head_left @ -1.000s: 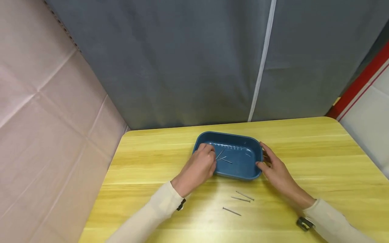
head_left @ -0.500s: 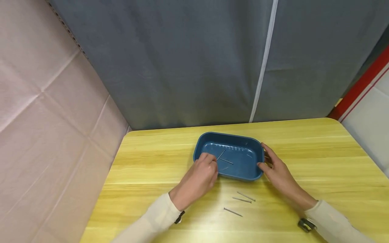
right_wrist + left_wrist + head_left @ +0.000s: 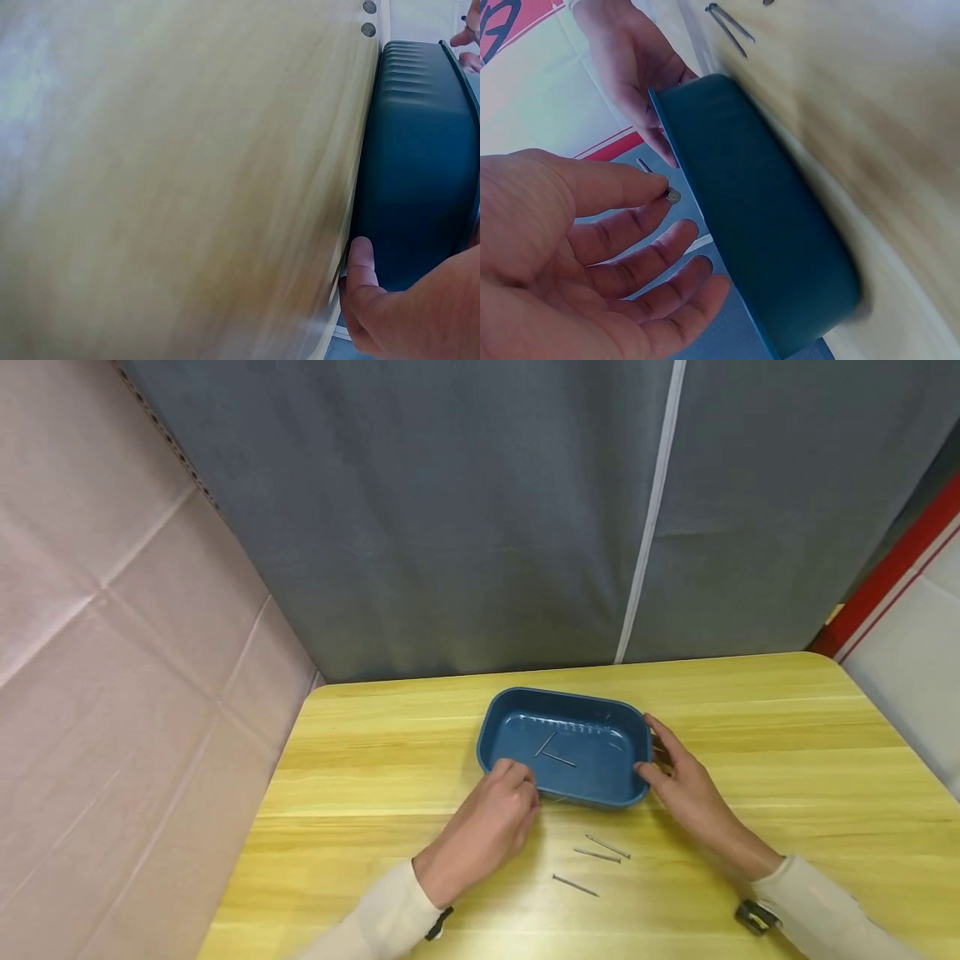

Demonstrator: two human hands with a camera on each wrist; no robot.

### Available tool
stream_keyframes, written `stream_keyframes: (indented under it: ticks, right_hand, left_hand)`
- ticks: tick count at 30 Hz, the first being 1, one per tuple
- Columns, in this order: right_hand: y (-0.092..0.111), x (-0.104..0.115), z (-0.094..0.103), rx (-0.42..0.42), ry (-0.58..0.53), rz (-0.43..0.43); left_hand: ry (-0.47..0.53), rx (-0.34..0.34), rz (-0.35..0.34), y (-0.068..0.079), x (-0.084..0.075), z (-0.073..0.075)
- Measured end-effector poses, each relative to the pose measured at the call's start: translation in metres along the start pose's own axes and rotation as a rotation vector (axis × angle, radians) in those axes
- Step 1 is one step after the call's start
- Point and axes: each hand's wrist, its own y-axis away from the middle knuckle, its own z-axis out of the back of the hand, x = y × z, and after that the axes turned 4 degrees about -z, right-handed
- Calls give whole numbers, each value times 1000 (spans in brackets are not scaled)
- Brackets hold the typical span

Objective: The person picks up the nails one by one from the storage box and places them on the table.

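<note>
A blue plastic tray point(image 3: 603, 760) with rounded corners stands on the table, two nails point(image 3: 558, 759) lying on its floor. At its near left rim is my left hand point(image 3: 483, 831), which pinches a nail point(image 3: 673, 196) between thumb and forefinger, head showing; the other fingers are loosely bent. My right hand point(image 3: 686, 793) holds the tray's right end, thumb at the near corner and fingers round the far side. In the right wrist view a fingertip point(image 3: 361, 247) presses low on the tray wall. Three nails point(image 3: 597, 855) lie on the table in front of the tray.
The wood-grain table point(image 3: 390, 727) ends at a grey curtain point(image 3: 465, 527) behind. A pale quilted panel point(image 3: 135, 693) flanks it on the left. A red and white panel point(image 3: 892, 568) stands at the right.
My left hand has drawn back from inside the tray to its near rim, bringing one nail out. Two nails stay in the tray. My right hand has kept its place on the tray.
</note>
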Motion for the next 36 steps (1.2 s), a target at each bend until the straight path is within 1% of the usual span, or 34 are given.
stream_keyframes:
  ticks: [6,14,19,28,36]
  right_hand:
    - [0,0,-1,-2,-1,3]
    - [1,0,-1,-3,-4,15]
    - [1,0,-1,-4,3,16]
    - [0,-1,-1,0,6,9]
    - [0,-2,-1,-5,8,13]
  left_hand:
    - [3,21,13,10,-6,-3]
    - [10,-5,22,17,-11,-6]
    - [3,1,30,20,-13,-9]
    - [14,52,49,23,-14,-16]
    - [3,46,47,26,-11,-27]
